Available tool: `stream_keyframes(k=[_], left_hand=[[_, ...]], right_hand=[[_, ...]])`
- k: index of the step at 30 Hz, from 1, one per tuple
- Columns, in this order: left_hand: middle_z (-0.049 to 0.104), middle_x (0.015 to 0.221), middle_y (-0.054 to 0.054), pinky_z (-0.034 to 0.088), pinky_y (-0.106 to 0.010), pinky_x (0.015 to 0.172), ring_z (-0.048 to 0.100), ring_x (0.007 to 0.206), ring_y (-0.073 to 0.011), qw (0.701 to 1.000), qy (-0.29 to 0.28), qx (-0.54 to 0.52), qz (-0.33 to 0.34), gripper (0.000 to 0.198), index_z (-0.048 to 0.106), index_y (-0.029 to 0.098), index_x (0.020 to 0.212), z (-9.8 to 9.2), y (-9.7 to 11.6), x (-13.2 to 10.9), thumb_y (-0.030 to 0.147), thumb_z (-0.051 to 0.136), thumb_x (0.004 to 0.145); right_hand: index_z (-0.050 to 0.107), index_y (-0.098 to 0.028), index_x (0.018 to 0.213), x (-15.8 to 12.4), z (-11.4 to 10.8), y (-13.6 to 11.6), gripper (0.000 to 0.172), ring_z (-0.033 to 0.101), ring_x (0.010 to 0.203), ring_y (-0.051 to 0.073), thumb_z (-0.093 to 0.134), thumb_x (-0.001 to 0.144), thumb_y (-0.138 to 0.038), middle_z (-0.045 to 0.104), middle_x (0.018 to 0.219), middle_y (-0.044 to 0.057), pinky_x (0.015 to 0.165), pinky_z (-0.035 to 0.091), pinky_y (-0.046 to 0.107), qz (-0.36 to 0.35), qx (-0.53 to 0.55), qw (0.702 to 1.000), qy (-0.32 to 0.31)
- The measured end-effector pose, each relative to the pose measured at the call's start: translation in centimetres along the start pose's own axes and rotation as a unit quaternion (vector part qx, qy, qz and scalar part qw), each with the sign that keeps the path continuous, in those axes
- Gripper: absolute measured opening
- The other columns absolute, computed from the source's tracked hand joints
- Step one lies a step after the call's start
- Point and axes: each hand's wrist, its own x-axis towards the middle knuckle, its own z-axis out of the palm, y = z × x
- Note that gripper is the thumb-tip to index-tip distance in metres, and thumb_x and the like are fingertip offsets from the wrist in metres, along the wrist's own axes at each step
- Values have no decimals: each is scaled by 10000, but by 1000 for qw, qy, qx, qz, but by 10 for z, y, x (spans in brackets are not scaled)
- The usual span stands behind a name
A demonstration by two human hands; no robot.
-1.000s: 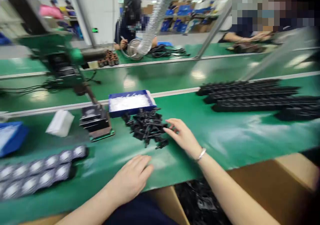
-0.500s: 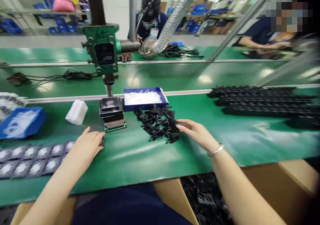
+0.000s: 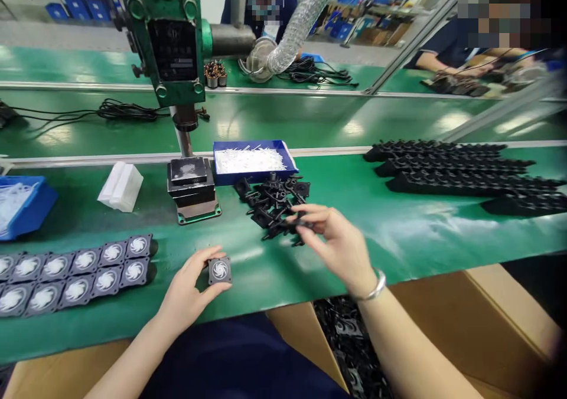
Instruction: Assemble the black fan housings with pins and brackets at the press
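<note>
At lower centre, a square part (image 3: 220,271) (likely light, stiff, best edge-held) is pinched by the left hand (image 3: 186,290), a black part (image 3: 304,222) by the right hand (image 3: 344,247).

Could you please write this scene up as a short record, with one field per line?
Left hand: holds a square dark part with a white swirl
Right hand: pinches a small black part at the pile of black parts
Left side: two rows of swirl-faced parts
Behind the pile: blue tray of white strips
Far right: long rows of black parts
</note>
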Motion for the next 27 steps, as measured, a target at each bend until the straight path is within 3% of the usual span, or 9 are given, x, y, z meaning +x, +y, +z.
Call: stream_keyframes(k=[3, 5, 9, 11, 13, 18, 22, 27], left_hand=[[661, 1241, -25, 521, -384, 1002, 638, 1145, -208, 1000, 10, -23, -17, 604, 410, 358, 1382, 2, -3, -3, 358, 713, 859], [660, 1244, -21, 509, -396, 1021, 631, 1158, -208, 999, 11, -27, -21, 626, 402, 365, 1390, 3, -4, -3, 346, 722, 853], [661, 1244, -25, 505, -415, 1032, 630, 1160, -211, 999, 8, -36, -17, 637, 399, 363, 1398, 4, -4, -3, 334, 726, 852], [667, 1230, -33, 508, -428, 1030, 636, 1149, -218, 999, 11, -41, -16, 633, 407, 350, 1394, 4, -5, -3, 328, 729, 850], [667, 1222, -50, 514, -439, 1024, 640, 1143, -229, 999, 15, -45, -15, 629, 416, 328, 1392, 4, -5, -3, 320, 731, 847], [634, 1269, -93, 539, -432, 1000, 639, 1161, -241, 998, 10, -66, 1, 605, 413, 290, 1402, 4, -3, -4, 281, 700, 868], [652, 1245, -75, 547, -414, 995, 650, 1154, -228, 997, 20, -80, 5, 622, 416, 293, 1389, 5, -2, -4, 271, 726, 850], [677, 1203, -57, 535, -407, 1012, 660, 1137, -215, 996, 28, -81, -3, 654, 407, 287, 1385, 5, -2, -3, 269, 751, 829]], right_hand=[[582, -206, 1083, -21, 47, -15, 174, 645, 1139, 232, 503, 942, -142, 643, 1200, 142, 936, 591, 403, -174, -109, 972, -110], [557, -180, 1180, -34, 70, -12, 228, 596, 1215, 261, 520, 955, -179, 611, 1235, 174, 974, 573, 431, -220, -125, 953, -164], [390, -183, 1415, -46, 79, -3, 614, 473, 1341, 287, 665, 894, -356, 492, 1378, 197, 1084, 488, 473, -170, -72, 963, -194], [336, -206, 1458, -45, 74, -2, 675, 468, 1341, 275, 671, 891, -354, 469, 1399, 186, 1097, 472, 472, -118, -46, 976, -178], [392, -220, 1418, -41, 70, -3, 579, 485, 1322, 262, 650, 908, -307, 491, 1375, 168, 1096, 469, 467, -77, -25, 982, -169], [642, -227, 1068, -27, 67, -1, 144, 579, 1216, 231, 615, 926, -232, 597, 1250, 119, 1025, 517, 444, -46, 19, 977, -206], [662, -215, 980, -17, 65, -2, 118, 629, 1121, 224, 694, 878, -264, 643, 1164, 107, 949, 551, 415, -55, 27, 977, -204], [623, -220, 890, -7, 69, -35, 174, 622, 1108, 233, 760, 821, -301, 644, 1146, 92, 939, 535, 427, -71, 67, 983, -153]])
